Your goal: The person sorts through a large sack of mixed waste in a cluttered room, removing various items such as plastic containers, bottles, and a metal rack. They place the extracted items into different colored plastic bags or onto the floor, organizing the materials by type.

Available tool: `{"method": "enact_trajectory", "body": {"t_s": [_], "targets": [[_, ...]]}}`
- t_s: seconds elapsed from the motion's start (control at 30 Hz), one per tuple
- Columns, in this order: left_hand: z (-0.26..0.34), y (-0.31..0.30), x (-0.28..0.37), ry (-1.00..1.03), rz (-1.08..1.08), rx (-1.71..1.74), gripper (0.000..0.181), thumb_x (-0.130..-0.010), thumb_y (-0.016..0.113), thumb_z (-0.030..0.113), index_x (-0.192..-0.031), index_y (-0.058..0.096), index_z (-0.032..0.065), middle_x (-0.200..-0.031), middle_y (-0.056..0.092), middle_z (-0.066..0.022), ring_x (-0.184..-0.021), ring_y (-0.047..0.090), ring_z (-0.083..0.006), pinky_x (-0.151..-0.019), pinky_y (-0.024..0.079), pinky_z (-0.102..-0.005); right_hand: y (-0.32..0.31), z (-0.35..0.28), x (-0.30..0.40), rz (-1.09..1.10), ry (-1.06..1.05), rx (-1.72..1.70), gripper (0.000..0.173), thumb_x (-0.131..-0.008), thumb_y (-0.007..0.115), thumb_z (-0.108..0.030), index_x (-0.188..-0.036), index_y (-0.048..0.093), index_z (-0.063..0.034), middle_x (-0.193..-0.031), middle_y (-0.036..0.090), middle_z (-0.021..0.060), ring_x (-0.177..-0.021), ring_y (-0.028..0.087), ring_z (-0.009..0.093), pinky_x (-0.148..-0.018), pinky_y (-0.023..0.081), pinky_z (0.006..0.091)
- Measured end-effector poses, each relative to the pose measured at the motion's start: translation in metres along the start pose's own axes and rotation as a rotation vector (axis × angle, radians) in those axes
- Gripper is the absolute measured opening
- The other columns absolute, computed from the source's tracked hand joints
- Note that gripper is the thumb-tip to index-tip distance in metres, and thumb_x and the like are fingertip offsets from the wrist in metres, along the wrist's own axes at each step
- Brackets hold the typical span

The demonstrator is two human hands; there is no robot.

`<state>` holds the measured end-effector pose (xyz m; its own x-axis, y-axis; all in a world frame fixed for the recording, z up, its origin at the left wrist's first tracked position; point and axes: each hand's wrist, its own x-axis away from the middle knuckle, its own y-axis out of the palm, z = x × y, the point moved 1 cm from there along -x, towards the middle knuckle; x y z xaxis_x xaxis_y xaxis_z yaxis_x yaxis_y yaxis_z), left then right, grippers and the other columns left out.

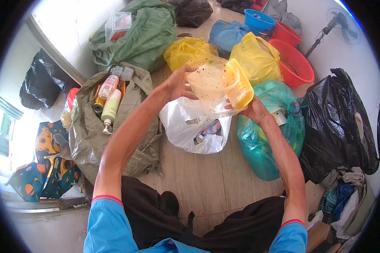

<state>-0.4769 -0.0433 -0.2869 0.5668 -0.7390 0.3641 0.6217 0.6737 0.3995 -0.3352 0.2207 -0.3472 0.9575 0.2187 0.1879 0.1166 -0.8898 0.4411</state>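
My left hand (181, 83) grips the left side of a clear plastic food container (210, 77), whose walls are specked with bits of food. Against the lower right side of the stacked containers, my right hand (251, 109) holds them together with a yellow plastic tray (242, 85). Another clear container or lid shows beneath. Just below both hands, an open white plastic bag (180, 132) stands on the floor, with a printed can (209, 130) inside. Parts of my fingers are hidden behind the plastic.
A grey-green woven sack (85, 142) with bottles and cans is at left, a green sack (145, 34) behind it. Yellow bags (256, 60), a teal bag (256, 151), black bags (332, 126), red basins (291, 64) and a blue bucket (259, 23) lie ahead and right.
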Motion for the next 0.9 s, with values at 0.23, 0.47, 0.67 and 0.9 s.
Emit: {"method": "enact_trajectory", "body": {"t_s": [0.23, 0.47, 0.67, 0.9], "targets": [[0.004, -0.007, -0.001, -0.026, 0.005, 0.008, 0.064, -0.084, 0.05, 0.048, -0.136, 0.041, 0.0099, -0.136, 0.047, -0.0148, -0.118, 0.053, -0.0377, -0.086, 0.05, -0.0569, 0.013, 0.002, 0.001, 0.001, 0.011, -0.05, 0.049, -0.097, 0.038, -0.038, -0.13, 0.047, -0.0019, -0.118, 0.061, 0.0187, -0.103, 0.064, 0.036, -0.085, 0.053, 0.0527], [0.058, 0.025, 0.021, 0.145, 0.05, -0.145, 0.084, -0.081, 0.047, 0.07, -0.141, 0.039, 0.0131, -0.142, 0.045, -0.0084, -0.127, 0.046, -0.0325, -0.09, 0.045, -0.0584, 0.032, -0.04, 0.015, 0.051, -0.182, 0.027, 0.046, -0.094, 0.043, -0.034, -0.127, 0.051, -0.0032, -0.113, 0.064, 0.0161, -0.094, 0.068, 0.032, -0.079, 0.056, 0.0478], [0.051, 0.079, 0.025, 0.289, 0.067, -0.307, 0.093, -0.079, 0.044, 0.076, -0.144, 0.032, 0.0119, -0.143, 0.041, -0.0145, -0.127, 0.044, -0.031, -0.087, 0.048, -0.0551, 0.007, -0.047, 0.079, 0.127, -0.272, 0.002, 0.055, -0.093, 0.045, -0.049, -0.13, 0.049, -0.0088, -0.113, 0.065, 0.0115, -0.095, 0.067, 0.029, -0.082, 0.055, 0.0482], [0.041, 0.137, 0.034, 0.549, -0.054, -0.376, 0.085, -0.086, 0.043, 0.068, -0.151, 0.019, 0.0192, -0.153, 0.018, -0.0186, -0.131, 0.036, -0.0365, -0.09, 0.05, -0.051, -0.009, -0.091, 0.162, 0.153, -0.414, -0.035, 0.063, -0.092, 0.041, -0.053, -0.135, 0.044, -0.0067, -0.118, 0.06, 0.0233, -0.096, 0.065, 0.036, -0.078, 0.055, 0.0472]]}}
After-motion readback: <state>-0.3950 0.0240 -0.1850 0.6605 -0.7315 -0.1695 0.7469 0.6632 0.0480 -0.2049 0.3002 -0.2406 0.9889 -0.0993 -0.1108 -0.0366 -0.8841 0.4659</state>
